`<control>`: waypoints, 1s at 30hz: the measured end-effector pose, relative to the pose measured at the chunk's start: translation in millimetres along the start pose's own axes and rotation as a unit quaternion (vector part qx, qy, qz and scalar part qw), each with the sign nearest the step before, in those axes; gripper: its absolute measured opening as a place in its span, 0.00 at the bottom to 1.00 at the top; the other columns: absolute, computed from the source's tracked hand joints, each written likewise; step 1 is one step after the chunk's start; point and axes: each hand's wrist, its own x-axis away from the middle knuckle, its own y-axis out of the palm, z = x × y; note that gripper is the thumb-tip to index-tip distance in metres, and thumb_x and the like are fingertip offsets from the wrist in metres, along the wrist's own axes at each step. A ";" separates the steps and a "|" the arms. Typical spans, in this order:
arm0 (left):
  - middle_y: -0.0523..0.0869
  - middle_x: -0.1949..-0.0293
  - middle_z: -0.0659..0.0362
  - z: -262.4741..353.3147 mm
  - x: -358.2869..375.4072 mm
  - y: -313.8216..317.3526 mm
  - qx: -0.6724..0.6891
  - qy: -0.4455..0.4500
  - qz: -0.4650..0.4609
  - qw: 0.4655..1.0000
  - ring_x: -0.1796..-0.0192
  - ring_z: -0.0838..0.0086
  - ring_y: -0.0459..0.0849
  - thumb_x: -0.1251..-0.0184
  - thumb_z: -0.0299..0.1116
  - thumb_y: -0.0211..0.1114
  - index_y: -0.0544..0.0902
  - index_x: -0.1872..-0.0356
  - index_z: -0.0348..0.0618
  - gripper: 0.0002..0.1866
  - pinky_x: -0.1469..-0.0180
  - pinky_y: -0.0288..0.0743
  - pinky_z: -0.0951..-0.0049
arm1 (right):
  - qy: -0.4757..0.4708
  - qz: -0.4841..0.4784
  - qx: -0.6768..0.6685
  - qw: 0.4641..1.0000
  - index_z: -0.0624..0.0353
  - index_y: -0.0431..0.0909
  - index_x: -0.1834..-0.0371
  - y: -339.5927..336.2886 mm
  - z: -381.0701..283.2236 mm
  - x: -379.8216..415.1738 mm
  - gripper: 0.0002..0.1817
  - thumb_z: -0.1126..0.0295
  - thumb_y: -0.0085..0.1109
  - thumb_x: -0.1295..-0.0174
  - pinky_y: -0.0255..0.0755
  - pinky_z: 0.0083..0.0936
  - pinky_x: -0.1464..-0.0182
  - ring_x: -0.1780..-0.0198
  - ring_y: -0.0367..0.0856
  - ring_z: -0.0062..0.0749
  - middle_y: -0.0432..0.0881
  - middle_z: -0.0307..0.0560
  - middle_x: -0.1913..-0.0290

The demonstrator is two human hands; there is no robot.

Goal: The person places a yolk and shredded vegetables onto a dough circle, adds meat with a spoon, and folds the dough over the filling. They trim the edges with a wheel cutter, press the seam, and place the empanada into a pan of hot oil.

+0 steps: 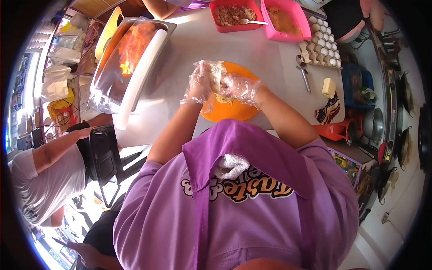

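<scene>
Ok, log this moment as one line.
left hand: plastic-gloved | right hand: plastic-gloved | hands: together over orange dish | between them: pale item, partly hidden

Before me, the pale table [180, 45] bears a metal tray [170, 25], an orange dish [225, 111], red tub [235, 29], pink tub [288, 38], egg carton [310, 55], metal utensil [307, 83], yellow block [329, 88] and patterned cloth [330, 110].
</scene>
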 end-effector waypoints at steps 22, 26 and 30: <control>0.77 0.46 0.52 -7.7 4.3 -36.5 0.186 -0.018 0.036 0.982 0.43 0.57 0.78 0.35 0.70 0.45 0.67 0.39 0.46 0.38 0.42 0.73 0.59 | 0.047 0.037 -0.045 0.997 0.55 0.71 0.37 5.1 20.6 9.8 0.21 0.73 0.52 0.34 0.69 0.34 0.43 0.46 0.77 0.46 0.78 0.55 0.45; 0.78 0.50 0.53 2.8 7.5 -24.3 0.237 -0.034 0.050 0.970 0.45 0.53 0.78 0.36 0.70 0.44 0.68 0.45 0.45 0.37 0.42 0.72 0.55 | -0.066 0.127 -0.062 0.988 0.59 0.75 0.40 -0.1 21.8 7.3 0.19 0.75 0.54 0.35 0.72 0.30 0.48 0.52 0.79 0.39 0.81 0.52 0.53; 0.79 0.53 0.52 4.4 7.2 -11.5 0.268 0.004 0.031 0.963 0.43 0.49 0.77 0.37 0.70 0.48 0.71 0.48 0.46 0.36 0.40 0.71 0.49 | -0.267 0.241 -0.056 0.931 0.62 0.80 0.49 -6.6 -5.4 18.2 0.13 0.74 0.55 0.35 0.72 0.30 0.50 0.57 0.79 0.36 0.81 0.48 0.57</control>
